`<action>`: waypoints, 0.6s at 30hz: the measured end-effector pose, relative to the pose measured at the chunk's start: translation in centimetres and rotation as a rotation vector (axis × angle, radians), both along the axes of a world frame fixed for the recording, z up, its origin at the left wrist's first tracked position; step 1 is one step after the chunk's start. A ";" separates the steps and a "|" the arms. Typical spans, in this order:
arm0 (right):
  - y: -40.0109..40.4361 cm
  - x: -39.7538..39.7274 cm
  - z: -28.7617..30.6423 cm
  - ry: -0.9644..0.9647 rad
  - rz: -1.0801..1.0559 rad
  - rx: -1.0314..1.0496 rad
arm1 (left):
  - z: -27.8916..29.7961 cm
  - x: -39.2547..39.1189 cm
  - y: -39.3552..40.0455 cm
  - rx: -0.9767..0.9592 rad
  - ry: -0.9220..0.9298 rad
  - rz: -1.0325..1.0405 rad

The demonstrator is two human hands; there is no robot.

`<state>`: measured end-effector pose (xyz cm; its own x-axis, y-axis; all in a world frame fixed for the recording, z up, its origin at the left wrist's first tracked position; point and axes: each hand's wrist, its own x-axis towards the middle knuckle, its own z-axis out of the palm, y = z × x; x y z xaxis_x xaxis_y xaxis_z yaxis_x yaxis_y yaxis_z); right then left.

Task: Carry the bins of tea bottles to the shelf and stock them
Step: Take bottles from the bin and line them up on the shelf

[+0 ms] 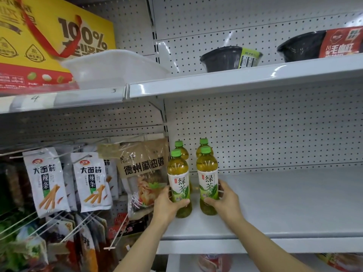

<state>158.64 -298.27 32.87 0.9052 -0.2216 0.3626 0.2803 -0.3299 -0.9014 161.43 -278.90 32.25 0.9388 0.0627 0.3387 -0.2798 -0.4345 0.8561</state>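
Two green tea bottles with green caps stand upright on the white shelf (275, 203) near its left end. My left hand (167, 205) grips the left front bottle (179, 179) around its lower label. My right hand (225, 201) grips the right front bottle (207, 177) the same way. Behind them stand two more tea bottles, one at the back left (181, 149) and one at the back right (203, 144), mostly hidden. A white plastic bin (110, 69) sits on the shelf above, to the left.
Snack bags (47, 181) hang on wire hooks to the left, with a brown bag (143, 169) touching the shelf's left edge. Black bowls (224, 57) and a yellow box (39, 36) sit on the upper shelf. A perforated back panel closes the bay.
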 end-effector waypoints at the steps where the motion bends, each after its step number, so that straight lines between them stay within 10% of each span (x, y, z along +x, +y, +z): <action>1: 0.0 0.1 0.0 0.000 0.001 0.004 | 0.0 0.0 0.0 -0.004 0.001 0.001; 18: -0.1 0.4 -0.4 0.009 0.034 0.011 | -0.1 0.2 -0.1 -0.003 -0.006 -0.029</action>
<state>158.99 -298.37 32.44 0.9155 -0.1948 0.3519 0.2827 -0.3106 -0.9075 161.68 -279.01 32.14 0.9381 0.0367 0.3444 -0.2975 -0.4238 0.8555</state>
